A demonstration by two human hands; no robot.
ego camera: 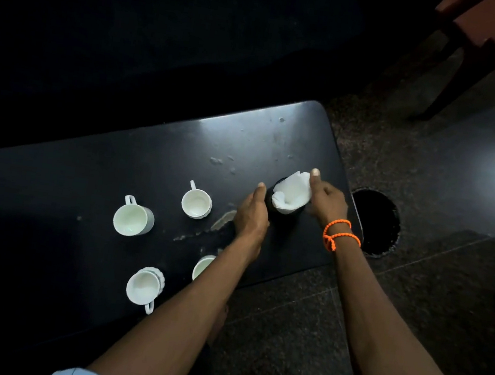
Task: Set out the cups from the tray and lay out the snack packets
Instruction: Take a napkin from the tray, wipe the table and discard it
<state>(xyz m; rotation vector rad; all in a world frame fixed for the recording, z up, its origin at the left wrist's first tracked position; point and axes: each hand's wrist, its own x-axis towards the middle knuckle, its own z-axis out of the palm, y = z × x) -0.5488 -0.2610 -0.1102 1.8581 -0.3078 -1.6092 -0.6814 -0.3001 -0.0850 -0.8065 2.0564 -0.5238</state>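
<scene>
Four white cups are standing upright on the dark table (pixel 85 166), all left of your hands. The far right cup (pixel 196 203) is sitting nearest your left hand, handle pointing away from you. The far left cup (pixel 133 220) is resting well to its left, handle also pointing to the far side. The near left cup (pixel 144 286) is sitting close to the table's near edge with its handle turned toward you. The fourth cup (pixel 202 266) is showing only part of its rim, because your left forearm is crossing over it.

To the right of the cups, you are working at a dark container (pixel 283 218) holding white paper (pixel 292 194) that is bunched and poking out of its top. Your left hand (pixel 252 216) is curling against the container's left side, thumb raised; how firmly it is gripping cannot be told. Your right hand (pixel 328 199) is closing its thumb and fingers on the paper's right edge. An orange cord (pixel 339 235) is looping around your right wrist.

Pale smears and specks are marking the tabletop around the cups and beyond the container. Off the table's right end, a dark round opening (pixel 375 223) is showing in the speckled floor (pixel 299 335).
</scene>
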